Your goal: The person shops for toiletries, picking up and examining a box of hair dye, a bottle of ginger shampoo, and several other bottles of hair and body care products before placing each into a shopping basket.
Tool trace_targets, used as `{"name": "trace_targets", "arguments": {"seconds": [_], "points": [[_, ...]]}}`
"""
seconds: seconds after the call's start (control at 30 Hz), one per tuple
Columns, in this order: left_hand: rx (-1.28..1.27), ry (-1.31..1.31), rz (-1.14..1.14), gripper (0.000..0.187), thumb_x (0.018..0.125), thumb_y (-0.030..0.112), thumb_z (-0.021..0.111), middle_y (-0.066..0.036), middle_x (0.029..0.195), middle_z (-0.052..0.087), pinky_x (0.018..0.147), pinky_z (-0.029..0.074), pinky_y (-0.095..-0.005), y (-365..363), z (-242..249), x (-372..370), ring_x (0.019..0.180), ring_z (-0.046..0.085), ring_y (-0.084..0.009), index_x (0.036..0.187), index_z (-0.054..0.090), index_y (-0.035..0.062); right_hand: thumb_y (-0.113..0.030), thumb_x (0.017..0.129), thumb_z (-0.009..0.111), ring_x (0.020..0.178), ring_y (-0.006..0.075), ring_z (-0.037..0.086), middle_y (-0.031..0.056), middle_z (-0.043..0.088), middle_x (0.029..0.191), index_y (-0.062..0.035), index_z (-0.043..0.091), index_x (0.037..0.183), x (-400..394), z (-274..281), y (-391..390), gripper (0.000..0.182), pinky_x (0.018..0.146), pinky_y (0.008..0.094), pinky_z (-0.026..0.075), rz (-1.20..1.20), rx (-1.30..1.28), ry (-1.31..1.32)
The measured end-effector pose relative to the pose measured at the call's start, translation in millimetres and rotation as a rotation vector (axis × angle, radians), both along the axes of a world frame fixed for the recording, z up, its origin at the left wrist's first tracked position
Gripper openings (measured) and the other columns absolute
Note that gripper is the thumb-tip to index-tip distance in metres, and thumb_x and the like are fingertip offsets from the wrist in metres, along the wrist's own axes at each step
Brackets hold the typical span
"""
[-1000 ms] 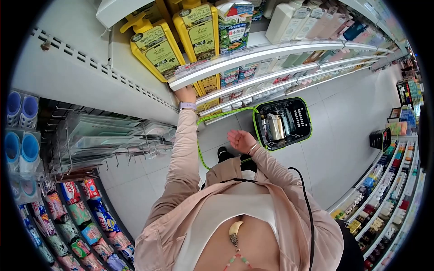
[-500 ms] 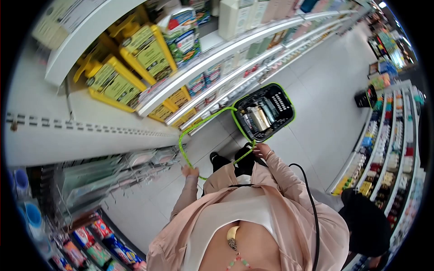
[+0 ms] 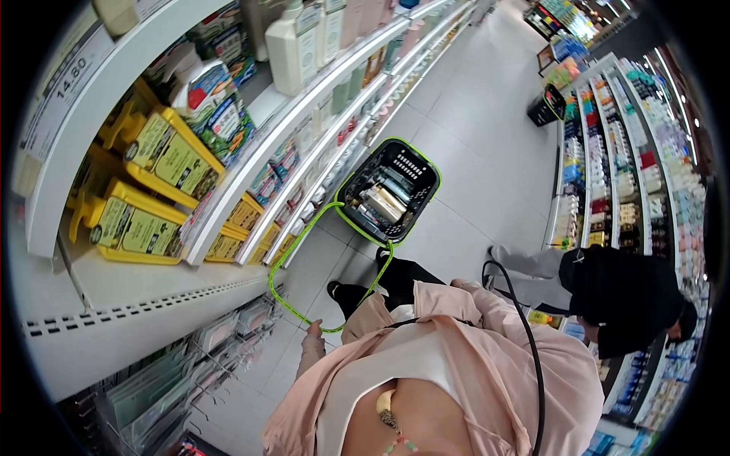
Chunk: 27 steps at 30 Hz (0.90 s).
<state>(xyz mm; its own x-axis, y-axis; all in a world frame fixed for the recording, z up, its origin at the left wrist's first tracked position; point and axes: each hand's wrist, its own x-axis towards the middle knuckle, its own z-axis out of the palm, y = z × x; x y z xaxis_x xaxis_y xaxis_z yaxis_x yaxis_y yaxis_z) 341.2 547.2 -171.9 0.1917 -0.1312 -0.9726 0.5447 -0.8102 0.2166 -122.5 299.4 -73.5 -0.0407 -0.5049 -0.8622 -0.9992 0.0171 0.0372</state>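
Observation:
A black shopping basket (image 3: pixel 351 217) with a green rim stands on the floor in front of me, with several packages (image 3: pixel 385 204) inside, among them a cream-coloured one. Its long green handle (image 3: pixel 275 294) stretches back toward my body in a wide loop. My left hand (image 3: pixel 315 328) is closed at the near end of this handle. My right hand (image 3: pixel 461 284) is close to my body at the pink sleeve, away from the handle. Most of its fingers are hidden or too small to make out.
On my left, white shelves hold yellow pump bottles (image 3: pixel 144 220) and a pale pump bottle (image 3: pixel 293 49). Hanging packs (image 3: pixel 163 387) are below them. A person in black (image 3: pixel 627 300) bends by the right-hand shelves. Another dark basket (image 3: pixel 546 108) stands farther along the tiled aisle (image 3: pixel 487 129).
My right hand has left the basket handle and drawn back to my body. My left hand stays at the handle. The view has shifted, showing more of the person on the right.

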Motion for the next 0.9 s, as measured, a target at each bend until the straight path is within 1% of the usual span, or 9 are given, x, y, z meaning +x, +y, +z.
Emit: {"name": "trace_targets", "arguments": {"seconds": [0.1,0.2,0.23,0.27,0.33,0.47,0.53,0.63,0.9], "points": [[-0.088,0.025,0.163,0.077,0.063,0.032,0.060,-0.024,0.121,0.036,0.089,0.031,-0.0347,-2,0,-5,0.108,0.040,-0.0331,0.121,0.029,-0.0070,-0.026,0.069,0.055,0.095,0.0277,0.053,0.0133,0.057,0.100,-0.0103,0.061,0.091,5,5,1,0.028,0.077,0.0358,0.043,-0.029,-0.008,-0.016],[-0.091,-0.051,0.241,0.071,0.064,0.030,0.059,-0.022,0.122,0.035,0.092,0.028,-0.0356,-3,-62,-10,0.109,0.037,-0.0319,0.120,0.033,-0.0046,-0.027,0.067,0.057,0.094,0.0266,0.054,0.0137,0.057,0.099,-0.0127,0.062,0.090,8,4,3,0.028,0.075,0.0358,0.044,0.021,0.028,-0.023],[0.181,0.078,0.508,0.071,0.063,0.029,0.059,-0.020,0.125,0.032,0.096,0.021,-0.0371,-6,-60,-11,0.115,0.029,-0.0299,0.120,0.034,-0.0051,-0.027,0.067,0.056,0.094,0.0269,0.054,0.0138,0.057,0.098,-0.0124,0.062,0.090,7,3,4,0.028,0.075,0.0358,0.044,0.024,0.029,-0.020],[0.181,0.079,0.504,0.071,0.063,0.029,0.059,-0.020,0.125,0.032,0.096,0.021,-0.0371,-5,-57,-12,0.115,0.029,-0.0299,0.120,0.034,-0.0051,-0.028,0.067,0.056,0.093,0.0272,0.054,0.0138,0.057,0.098,-0.0121,0.062,0.090,7,3,5,0.028,0.075,0.0358,0.044,0.027,0.032,-0.019],[-0.288,0.093,0.417,0.075,0.063,0.032,0.060,-0.020,0.127,0.030,0.096,0.019,-0.0384,-15,5,-18,0.118,0.026,-0.0305,0.121,0.031,-0.0059,-0.028,0.067,0.056,0.093,0.0278,0.054,0.0140,0.058,0.097,-0.0116,0.062,0.090,3,0,5,0.029,0.075,0.0358,0.044,0.041,0.035,-0.014],[-0.086,-0.098,0.252,0.066,0.065,0.027,0.059,-0.019,0.121,0.038,0.090,0.029,-0.0394,1,-54,-10,0.107,0.039,-0.0319,0.116,0.035,-0.0075,-0.028,0.068,0.055,0.091,0.0290,0.055,0.0144,0.058,0.096,-0.0105,0.062,0.091,5,-1,-3,0.030,0.075,0.0357,0.044,0.087,0.035,-0.014],[-0.037,-0.181,0.055,0.046,0.071,0.018,0.054,-0.016,0.108,0.047,0.079,0.038,-0.0411,0,-47,-8,0.091,0.049,-0.0289,0.111,0.038,0.0022,-0.029,0.068,0.055,0.091,0.0296,0.055,0.0146,0.058,0.095,-0.0100,0.062,0.091,4,-4,-9,0.030,0.075,0.0357,0.044,0.105,0.031,-0.019],[-0.181,-0.049,0.401,0.033,0.076,0.011,0.047,-0.009,0.090,0.051,0.066,0.042,-0.0407,-31,21,-31,0.075,0.052,-0.0220,0.106,0.035,0.0141,-0.029,0.068,0.054,0.090,0.0304,0.055,0.0148,0.058,0.094,-0.0092,0.062,0.091,0,-15,-17,0.031,0.075,0.0357,0.044,0.154,0.028,-0.032],[-0.103,-0.073,0.169,0.026,0.075,0.011,0.039,-0.004,0.065,0.045,0.052,0.039,-0.0434,-23,-41,-36,0.061,0.048,-0.0174,0.100,0.033,0.0172,-0.030,0.068,0.052,0.091,0.0291,0.055,0.0135,0.058,0.096,-0.0100,0.062,0.092,-23,-35,-38,0.033,0.078,0.0351,0.043,0.069,0.012,-0.150]]}}
